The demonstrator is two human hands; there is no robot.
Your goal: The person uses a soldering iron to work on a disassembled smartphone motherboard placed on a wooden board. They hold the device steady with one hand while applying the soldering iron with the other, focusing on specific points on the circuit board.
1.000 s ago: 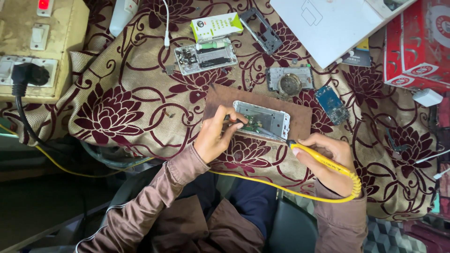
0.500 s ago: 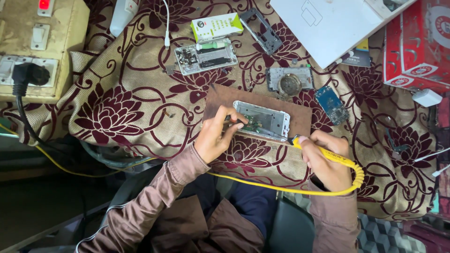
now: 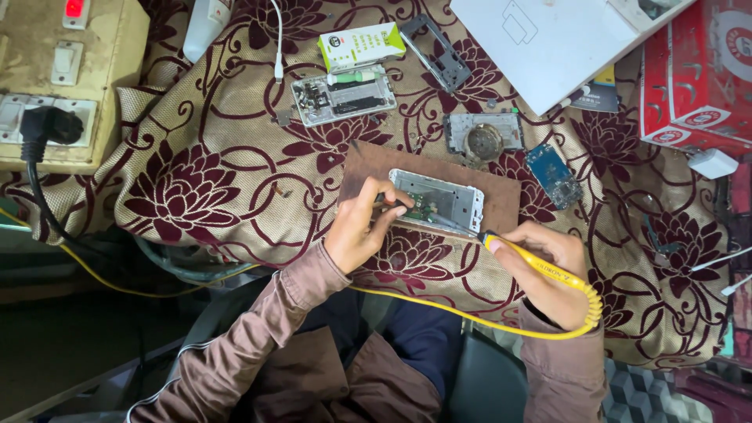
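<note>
**A:** Start at nine o'clock. What sits there?

**B:** A beige switch board (image 3: 55,86) with a black plug (image 3: 48,125) pushed into its socket, its cable dropping toward seven o'clock. The flowered maroon-and-gold cloth (image 3: 188,188) spreads from there across the work surface.

**A:** And the left hand?

**B:** The left hand (image 3: 362,229) sits just left of centre, fingers pinched together on a thin dark tool, which I take to be tweezers (image 3: 392,201). Its tip rests on the opened phone (image 3: 437,200).

**A:** Where is that phone?

**B:** At centre, lying flat on a brown board (image 3: 368,164), its insides facing up. The left fingers touch its nine o'clock end.

**A:** Above it?

**B:** Toward twelve o'clock lie a second opened phone body (image 3: 345,98), a green-and-white box (image 3: 362,45) and a dark frame piece (image 3: 437,53).

**A:** Now the right hand.

**B:** The right hand (image 3: 552,270), at four o'clock from the phone, is wrapped closed around a yellow soldering iron (image 3: 540,265). The iron's tip points to ten o'clock and meets the phone's lower edge. Its yellow cord (image 3: 439,309) loops back under both sleeves.

**A:** Farther right?

**B:** A small blue circuit board (image 3: 553,174) near two o'clock, a white box lid (image 3: 548,47) above it, and a red carton (image 3: 697,78) at the far edge.
</note>
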